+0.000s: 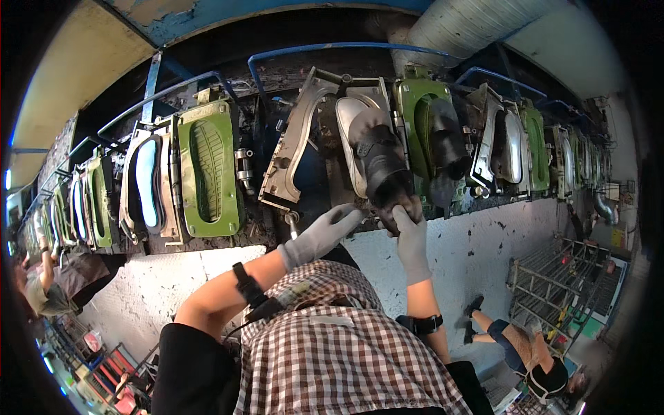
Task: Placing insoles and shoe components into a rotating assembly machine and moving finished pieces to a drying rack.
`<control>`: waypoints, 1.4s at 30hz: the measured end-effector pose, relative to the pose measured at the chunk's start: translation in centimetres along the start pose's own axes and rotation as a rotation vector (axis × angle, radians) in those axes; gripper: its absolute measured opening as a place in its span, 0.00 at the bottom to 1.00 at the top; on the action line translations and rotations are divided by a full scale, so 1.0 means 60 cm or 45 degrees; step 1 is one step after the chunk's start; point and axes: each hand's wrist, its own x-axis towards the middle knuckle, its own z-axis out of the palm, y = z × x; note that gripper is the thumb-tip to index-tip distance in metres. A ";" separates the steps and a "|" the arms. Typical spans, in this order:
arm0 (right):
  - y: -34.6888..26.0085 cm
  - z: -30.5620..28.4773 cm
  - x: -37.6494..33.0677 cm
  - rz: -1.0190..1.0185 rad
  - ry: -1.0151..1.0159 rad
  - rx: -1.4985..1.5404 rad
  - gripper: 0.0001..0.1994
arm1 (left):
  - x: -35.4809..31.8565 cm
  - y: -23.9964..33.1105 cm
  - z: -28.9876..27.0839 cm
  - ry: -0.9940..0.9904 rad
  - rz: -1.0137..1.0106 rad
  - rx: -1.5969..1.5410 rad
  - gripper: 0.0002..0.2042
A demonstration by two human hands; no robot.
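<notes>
Black and partly blurred, a shoe upper [387, 173] hangs over the heel end of a pale metal shoe last [351, 131] in an opened mould. My right hand [413, 242], in a grey glove, is closed on the upper's near edge. Just left of it, my gloved left hand [324, 236] has its thumb and fingers apart and holds nothing. Beside the last stands the steel mould frame [287, 162], tilted outward. On the right, a green sole mould [415, 104] carries another dark, blurred piece [446, 142].
A row of moulds runs along the bench, including a green sole mould [209, 169] and a light blue insole-shaped piece [146, 181]. Blue rails [346, 45] arch behind. Metal racks [564, 283] stand at right. One person [529, 353] is lower right, another [52, 287] at left.
</notes>
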 end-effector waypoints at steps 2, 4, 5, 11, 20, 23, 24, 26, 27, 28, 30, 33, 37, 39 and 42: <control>-0.016 -0.021 0.003 -0.130 -0.098 -0.074 0.14 | 0.015 0.009 0.010 0.332 0.380 0.037 0.24; -0.026 -0.033 0.026 -0.294 -0.029 -0.166 0.15 | 0.083 0.042 0.010 0.616 0.460 -0.150 0.22; -0.039 -0.033 0.040 -0.376 -0.048 -0.227 0.16 | 0.127 0.043 -0.014 0.668 0.750 0.113 0.23; -0.096 0.008 0.151 -0.546 -0.089 -0.248 0.20 | 0.321 0.038 -0.055 0.528 0.191 -0.768 0.35; -0.092 0.110 0.233 -1.267 0.082 -1.390 0.24 | 0.296 0.007 -0.073 0.823 0.412 -0.537 0.35; -0.094 0.113 0.253 -1.278 0.053 -1.391 0.24 | 0.278 0.035 -0.061 0.853 0.383 -0.444 0.33; -0.097 0.114 0.257 -1.306 0.058 -1.337 0.25 | 0.273 0.042 -0.058 0.840 0.382 -0.441 0.32; -0.118 0.122 0.262 -1.241 0.054 -1.323 0.25 | 0.258 0.041 -0.070 0.826 0.396 -0.399 0.26; -0.126 0.121 0.267 -1.244 0.044 -1.358 0.24 | 0.247 0.036 -0.071 0.758 0.402 -0.314 0.23; -0.128 0.119 0.267 -1.240 0.038 -1.393 0.24 | 0.234 0.026 -0.066 0.686 0.402 -0.227 0.21; -0.120 0.106 0.263 -1.334 0.026 -1.391 0.23 | 0.216 0.007 -0.033 0.636 0.586 -0.255 0.19; -0.096 0.125 0.185 -1.345 -0.446 -1.487 0.23 | 0.196 -0.055 -0.054 0.840 0.496 -0.110 0.24; -0.020 0.076 0.077 -1.150 -0.725 -1.725 0.25 | 0.128 -0.025 -0.013 0.721 0.260 -1.127 0.42; 0.015 0.053 0.078 -1.169 -0.816 -1.675 0.26 | 0.109 0.006 0.007 0.874 0.259 -0.803 0.36; -0.043 0.056 0.083 -0.948 -0.966 -1.500 0.28 | 0.132 -0.007 -0.032 0.812 0.516 -0.801 0.28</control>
